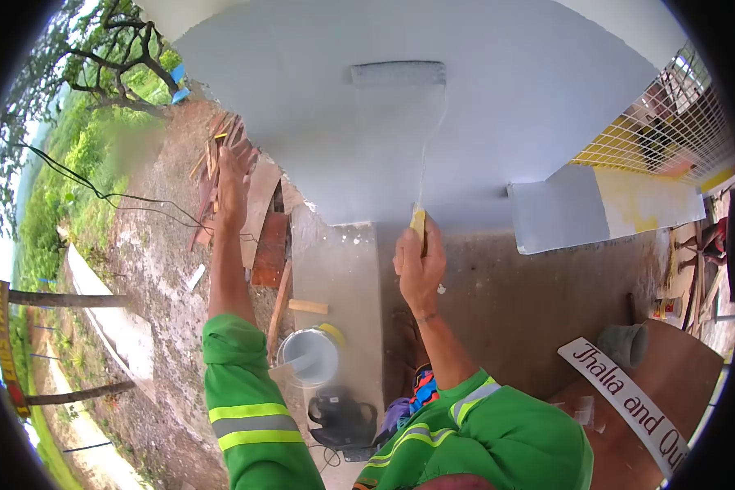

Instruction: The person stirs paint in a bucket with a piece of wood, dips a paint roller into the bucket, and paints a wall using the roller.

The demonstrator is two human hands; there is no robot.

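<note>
My right hand is wrapped around the yellow handle of a paint roller. Its thin wire frame runs up to the grey roller sleeve, which lies against the grey-painted wall. My left hand is raised at the left, by the wall's ragged edge, with its fingers stretched out; whether it touches the edge I cannot tell. Below, between my arms, stands a paint bucket with pale paint and a flat, pale piece across its rim.
A black bag-like object sits near the bucket. Wooden boards are stacked at left on rough ground. A half-painted ledge juts out at right below a wire mesh. A lettered sign and a grey bucket lie lower right.
</note>
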